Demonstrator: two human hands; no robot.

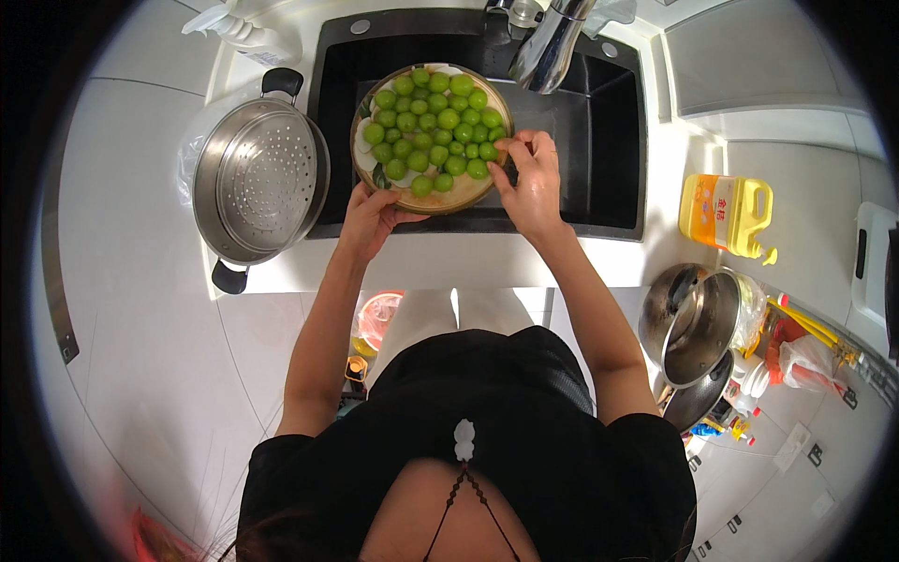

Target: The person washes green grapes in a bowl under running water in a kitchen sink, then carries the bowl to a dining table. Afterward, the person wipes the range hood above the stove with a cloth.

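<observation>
A round plate (460,199) with a brown rim and a leaf and flower pattern is heaped with green grapes (437,119) on its upper part. It is held over the left part of a black sink (618,161). My left hand (372,216) grips the plate's lower left rim, thumb on top and fingers below. At the right rim, my right hand (532,175) has its thumb and forefinger against a green grape at the edge of the heap. Whether those fingertips pinch it is unclear.
Left of the sink stands a steel steamer pot (263,179) with a perforated insert, a white spray bottle (260,42) behind it. A chrome faucet (544,56) overhangs the sink. To the right are a yellow detergent jug (727,214) and metal pots (702,330).
</observation>
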